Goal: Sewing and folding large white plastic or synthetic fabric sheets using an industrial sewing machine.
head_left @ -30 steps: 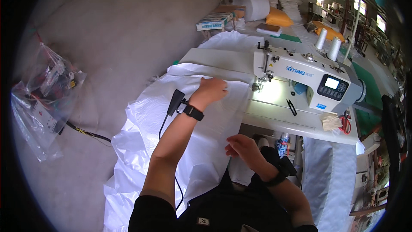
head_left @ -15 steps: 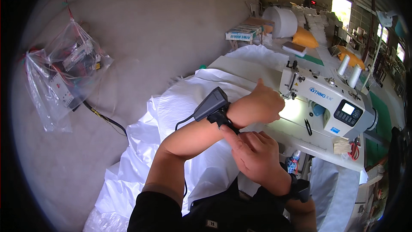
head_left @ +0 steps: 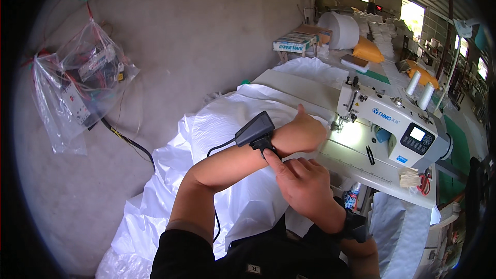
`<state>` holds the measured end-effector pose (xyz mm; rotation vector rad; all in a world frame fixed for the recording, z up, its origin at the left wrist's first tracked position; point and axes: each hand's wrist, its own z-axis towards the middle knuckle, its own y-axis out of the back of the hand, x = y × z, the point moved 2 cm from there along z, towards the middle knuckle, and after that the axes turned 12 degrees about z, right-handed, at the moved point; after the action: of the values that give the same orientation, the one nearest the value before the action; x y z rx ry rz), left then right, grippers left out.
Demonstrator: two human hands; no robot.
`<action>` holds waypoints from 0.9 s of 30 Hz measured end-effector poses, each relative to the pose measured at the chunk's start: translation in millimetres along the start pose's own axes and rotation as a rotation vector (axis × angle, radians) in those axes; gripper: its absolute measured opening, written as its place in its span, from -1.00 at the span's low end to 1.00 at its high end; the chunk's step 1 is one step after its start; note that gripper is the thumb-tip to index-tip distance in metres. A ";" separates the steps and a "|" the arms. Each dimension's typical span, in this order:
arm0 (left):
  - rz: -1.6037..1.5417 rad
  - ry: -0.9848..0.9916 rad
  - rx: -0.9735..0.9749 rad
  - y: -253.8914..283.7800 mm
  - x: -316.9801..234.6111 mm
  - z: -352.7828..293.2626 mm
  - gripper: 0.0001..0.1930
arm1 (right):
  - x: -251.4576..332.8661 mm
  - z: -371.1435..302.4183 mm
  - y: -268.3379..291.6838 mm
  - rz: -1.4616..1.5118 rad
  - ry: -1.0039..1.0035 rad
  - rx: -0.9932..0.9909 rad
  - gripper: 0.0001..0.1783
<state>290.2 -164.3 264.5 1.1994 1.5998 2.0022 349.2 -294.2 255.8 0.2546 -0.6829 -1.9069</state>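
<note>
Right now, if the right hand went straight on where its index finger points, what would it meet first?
Probably the black strap on the left wrist; the right hand seems to be touching it.

- Sewing machine [head_left: 369, 101], right: blue lettering [head_left: 386, 115] with a round emblem at its left end, along the white arm.
- Same machine, left end of the arm: a small yellow triangular warning sign [head_left: 357, 104].
- Control panel [head_left: 417, 138], right part of the machine: a lit screen and dark keys, their characters too small to read.
- Blue label [head_left: 402, 159], nearer than the panel: pale print, too small to read.
- White-and-blue box [head_left: 290, 46], far: large blue lettering across its near side.
- Black garment [head_left: 248, 250], near: a small pale tag [head_left: 253, 268] bearing one dark letter.
- Sewing table [head_left: 336, 151], right: a scale [head_left: 361, 169] along its near edge, numbers illegible.
</note>
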 end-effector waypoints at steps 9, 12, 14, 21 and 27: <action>0.107 -0.273 -1.074 78.4 -24.0 -33.1 -0.86 | 10.1 -4.8 -2.7 -0.022 0.189 -0.021 -0.48; 0.084 -0.290 -1.155 95.2 -30.0 -43.7 -0.81 | 15.8 -3.7 -1.2 -0.013 0.227 -0.060 -0.52; 0.072 -0.304 -1.205 103.9 -33.6 -49.4 -0.79 | 18.6 -2.8 0.0 -0.007 0.237 -0.081 -0.54; -0.094 -0.325 -1.332 106.8 -31.4 -63.2 -0.80 | 25.9 0.2 -0.7 0.013 0.284 -0.054 -0.52; -0.038 0.074 -1.061 64.0 1.2 -34.6 -0.67 | -59.0 10.9 61.3 0.522 -0.131 -0.185 -0.84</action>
<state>279.3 -207.0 322.3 0.6442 0.3665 2.3358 416.8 -255.6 291.7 -0.1570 -0.5841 -1.4765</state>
